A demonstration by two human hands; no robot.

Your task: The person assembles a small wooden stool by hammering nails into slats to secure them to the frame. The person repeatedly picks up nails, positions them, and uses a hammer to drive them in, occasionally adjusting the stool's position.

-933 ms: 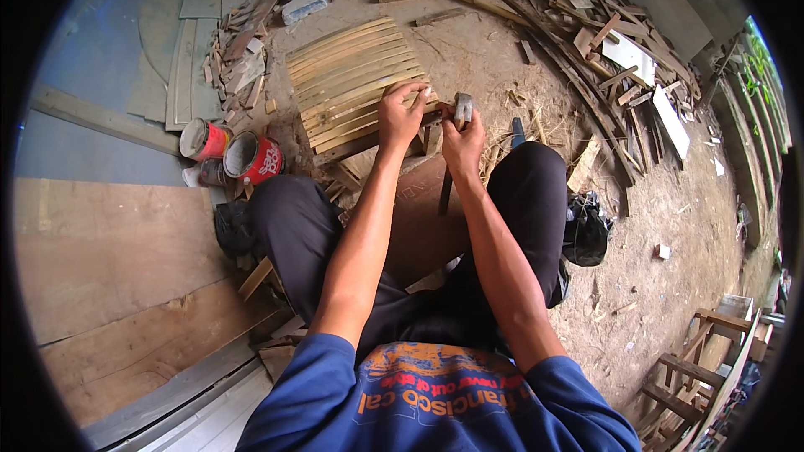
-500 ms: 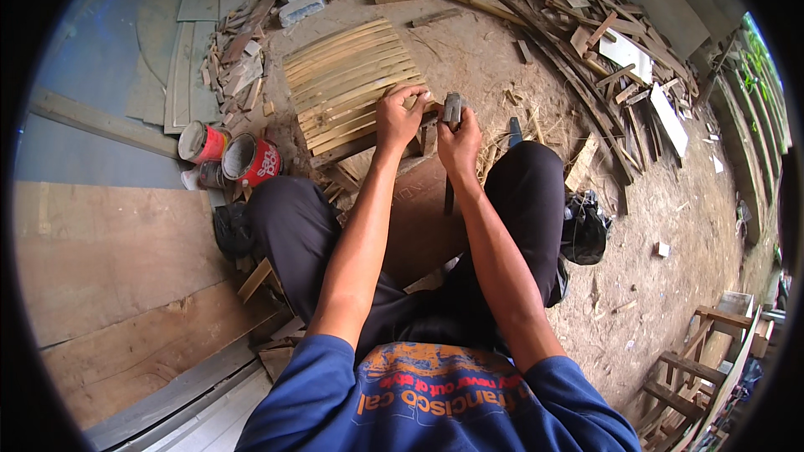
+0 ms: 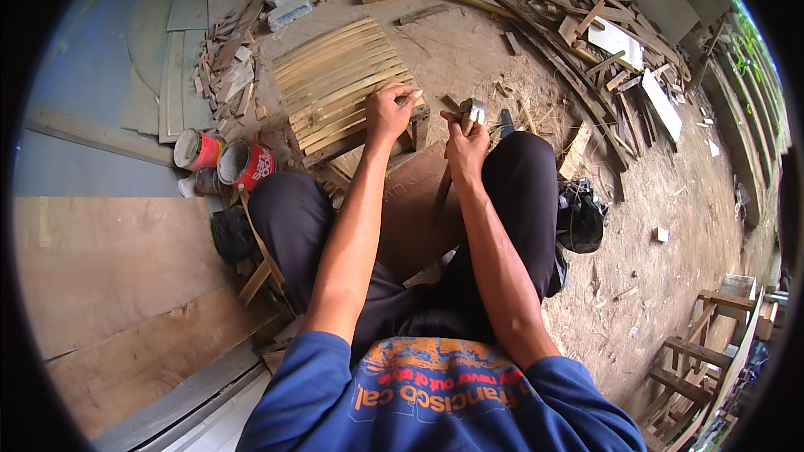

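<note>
Firmly, the right hand [image 3: 466, 144] closes around the handle of a hammer [image 3: 475, 110] just below its metal head, near the center of the frame, the shaft slanting down toward the knees. Just to its left, the left hand [image 3: 389, 114] rests at the right-hand edge of a slatted wooden panel [image 3: 331, 67], thumb and fingers drawn close together; whether they pinch something small cannot be told. The panel, its pale strips laid side by side, sits left of center in the upper half of the frame. Below the hands, a brown board [image 3: 419, 218] lies between the bent knees of the seated person, clad in dark trousers [image 3: 289, 213] and a blue printed shirt [image 3: 293, 393]. Two red cans [image 3: 260, 165] stand left of the panel, and a black plastic bag [image 3: 580, 222] sits beside the knee at right of center. Farther out, scrap wood [image 3: 615, 75] sprawls across the upper right, a plywood sheet [image 3: 117, 264] covers the lower left, and a wooden frame [image 3: 691, 357] occupies the lower right corner.
</note>
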